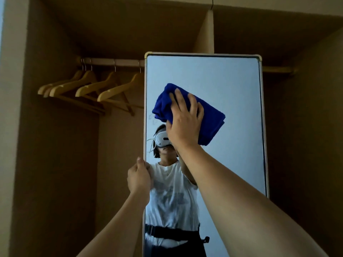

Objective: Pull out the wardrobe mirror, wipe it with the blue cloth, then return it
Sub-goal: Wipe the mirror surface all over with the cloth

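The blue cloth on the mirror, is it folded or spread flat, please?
Folded: the blue cloth sits bunched in thick layers under the right hand on the mirror.

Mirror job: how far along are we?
Done: the mirror stands pulled out in front of the wardrobe. In hand: the right hand presses the blue cloth flat against the upper glass while the left hand grips the left frame edge. Left: smudges beside the cloth, any glass not yet wiped, then pushing the mirror back.
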Demonstrator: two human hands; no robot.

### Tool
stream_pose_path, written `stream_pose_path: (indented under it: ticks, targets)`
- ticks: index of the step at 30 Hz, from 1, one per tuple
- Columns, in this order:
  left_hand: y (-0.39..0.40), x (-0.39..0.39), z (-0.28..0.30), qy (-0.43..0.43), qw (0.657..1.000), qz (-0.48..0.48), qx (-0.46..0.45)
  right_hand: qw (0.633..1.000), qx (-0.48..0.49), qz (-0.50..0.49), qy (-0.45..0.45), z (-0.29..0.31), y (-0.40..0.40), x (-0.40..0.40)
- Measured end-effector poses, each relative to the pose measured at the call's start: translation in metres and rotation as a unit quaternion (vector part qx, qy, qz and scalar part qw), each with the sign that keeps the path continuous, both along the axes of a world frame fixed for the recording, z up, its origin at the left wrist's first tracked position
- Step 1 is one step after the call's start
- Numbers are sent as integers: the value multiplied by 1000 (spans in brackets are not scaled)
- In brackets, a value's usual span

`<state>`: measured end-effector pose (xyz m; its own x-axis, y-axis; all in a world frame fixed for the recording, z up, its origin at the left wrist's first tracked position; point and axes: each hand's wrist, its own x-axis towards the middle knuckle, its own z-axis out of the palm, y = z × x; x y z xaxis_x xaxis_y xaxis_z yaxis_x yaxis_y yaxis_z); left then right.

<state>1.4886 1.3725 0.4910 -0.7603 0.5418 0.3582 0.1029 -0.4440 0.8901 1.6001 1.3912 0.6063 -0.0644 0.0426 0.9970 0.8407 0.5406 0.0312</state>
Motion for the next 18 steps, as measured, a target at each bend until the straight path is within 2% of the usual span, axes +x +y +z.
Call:
stream_pose_path:
  ticks: [5,10,14,18]
  targets:
    - [-2,2,-2,9,1000,-1,3,995,57,21,-78,-55,-2,-14]
    - [-5,1,-5,17,1000,-24,8,993,59,30,-97,-93,-2,-17]
    - [-11,2,-5,3,998,-53,14,991,56,30,-114,-101,-4,-12]
    - [-11,2,-3,-1,999,-47,6,989,57,11,-134,-74,-8,-9]
